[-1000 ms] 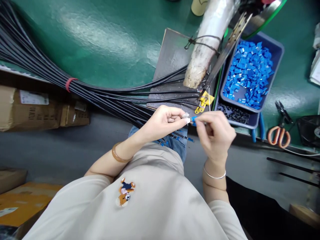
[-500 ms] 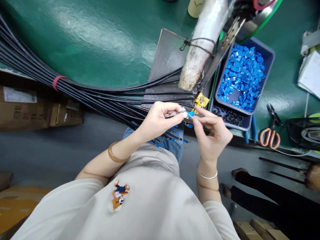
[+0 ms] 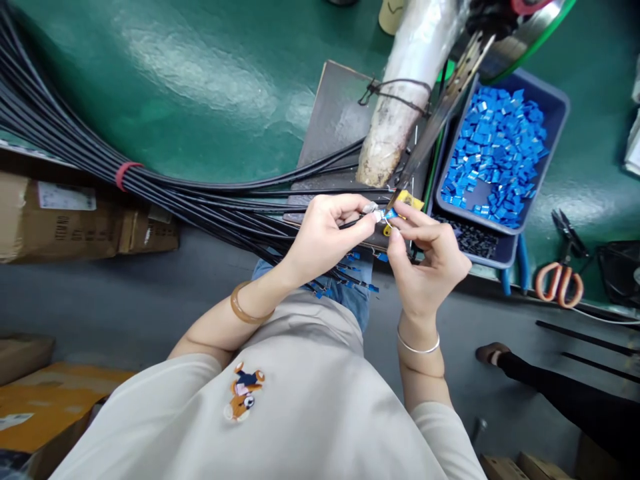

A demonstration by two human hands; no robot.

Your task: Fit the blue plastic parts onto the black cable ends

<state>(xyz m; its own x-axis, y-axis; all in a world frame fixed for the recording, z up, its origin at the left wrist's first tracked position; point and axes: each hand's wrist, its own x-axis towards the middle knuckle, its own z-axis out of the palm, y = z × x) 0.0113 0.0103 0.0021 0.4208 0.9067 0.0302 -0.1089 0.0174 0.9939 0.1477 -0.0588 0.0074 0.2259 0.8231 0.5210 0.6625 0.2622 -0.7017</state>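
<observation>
My left hand (image 3: 336, 230) is closed in a pinch on the end of a black cable, most of it hidden by the fingers. At that end sits a small blue connector (image 3: 389, 214), just past the left fingertips. A dark pointed tip on a long metal arm (image 3: 419, 150), looking like a soldering iron, comes down onto or very close to the connector. My right hand (image 3: 425, 257) is closed at thumb and forefinger on a thin pale wire (image 3: 387, 223) that curves toward the connector. Behind the fingers is something yellow (image 3: 411, 199).
A bundle of black cables (image 3: 200, 190) with a red tie (image 3: 125, 175) crosses from the left. A grey bin (image 3: 560, 113) holds blue connectors; a lower tray (image 3: 507, 250) has small black pieces. Orange-handled scissors (image 3: 560, 283) lie at right. Another person's leg (image 3: 560, 390) shows lower right.
Both hands have brought the blue connector slightly up to the dark tip. The thin wire now curves visibly from the right fingers. The view has shifted a little.
</observation>
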